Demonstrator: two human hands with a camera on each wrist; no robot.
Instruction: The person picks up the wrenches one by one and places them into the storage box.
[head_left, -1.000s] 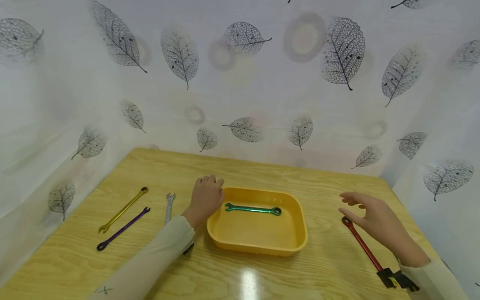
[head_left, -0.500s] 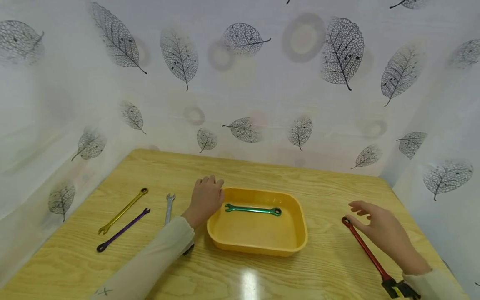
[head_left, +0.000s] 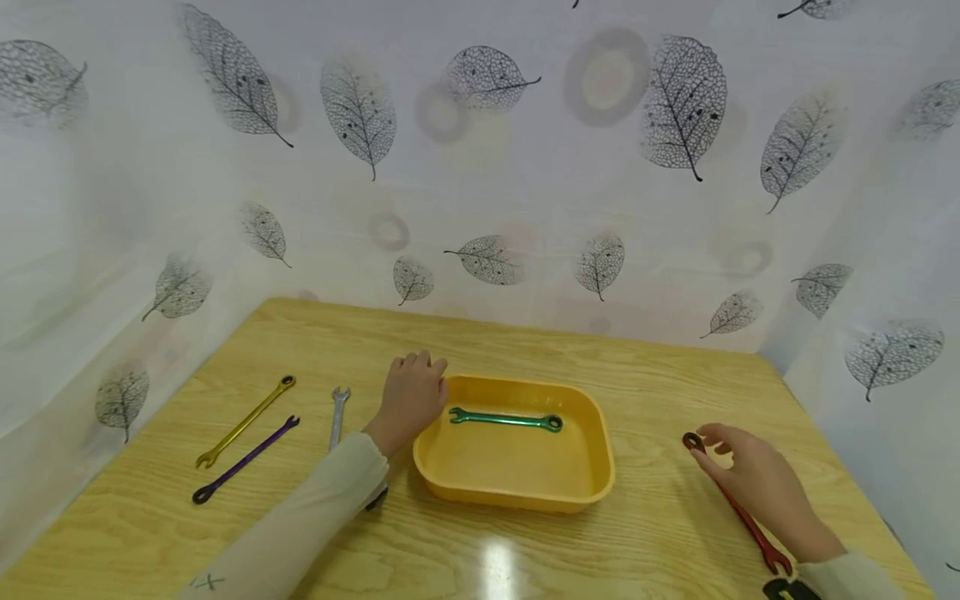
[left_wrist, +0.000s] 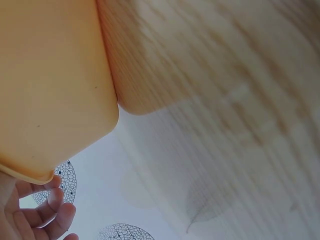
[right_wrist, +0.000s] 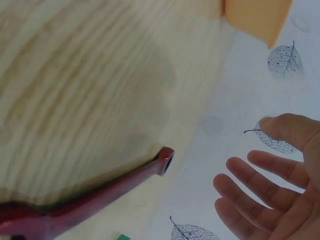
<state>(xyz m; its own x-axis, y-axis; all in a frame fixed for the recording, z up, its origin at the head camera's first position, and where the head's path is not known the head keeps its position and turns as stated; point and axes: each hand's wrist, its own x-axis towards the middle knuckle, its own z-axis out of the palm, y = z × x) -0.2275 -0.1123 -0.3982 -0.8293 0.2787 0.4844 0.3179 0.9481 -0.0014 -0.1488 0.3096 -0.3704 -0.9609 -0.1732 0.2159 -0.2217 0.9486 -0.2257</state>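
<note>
My left hand [head_left: 411, 389] grips the left rim of a yellow plastic tray [head_left: 517, 502]; in the left wrist view its curled fingers [left_wrist: 50, 210] are at the rim. A green combination wrench [head_left: 506, 419] lies inside the tray, towards the back. On the right, my right hand [head_left: 761, 479] hovers over a red combination wrench [head_left: 750, 525], thumb and fingers apart near its ring end and nothing between them. The right wrist view shows the red wrench [right_wrist: 107, 192] on the wood, apart from the spread fingers [right_wrist: 262, 180].
A gold wrench [head_left: 247, 421], a purple wrench [head_left: 247, 460] and a silver wrench [head_left: 338, 417] lie left of the tray, the silver one partly hidden by my left sleeve [head_left: 322, 500]. A leaf-patterned curtain [head_left: 525, 167] bounds the wooden table [head_left: 600, 558] at back and sides.
My right hand has moved slightly right and down towards the red wrench, covering more of its shaft. The left hand and the tray have stayed put.
</note>
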